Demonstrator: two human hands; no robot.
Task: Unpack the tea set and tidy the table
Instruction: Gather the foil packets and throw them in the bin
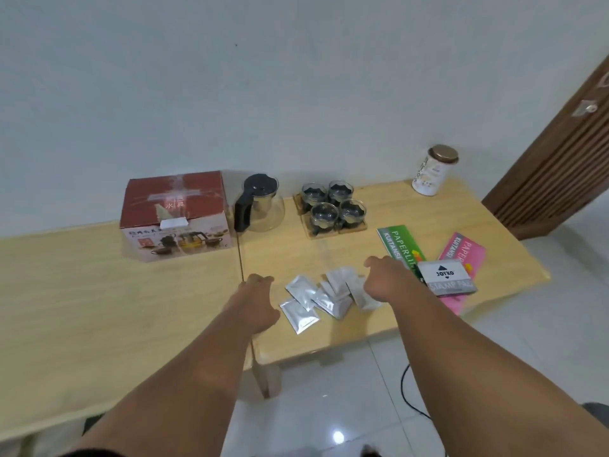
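A red tea set box (173,216) stands closed at the back left of the wooden table (99,291). To its right are a glass teapot (260,204) with a black lid and handle, and several glass cups (333,204) on wooden coasters. Several silver sachets (316,300) lie scattered near the front edge. My left hand (260,301) hovers just left of the sachets, fingers curled down, holding nothing that I can see. My right hand (384,278) reaches over their right side, fingers bent toward them; whether it grips one is hidden.
A white tin with a brown lid (433,171) stands at the back right. A green receipt book (400,249), a pink one (463,258) and a grey stamp pad box (446,278) lie at the right. A wooden door (560,159) is beyond.
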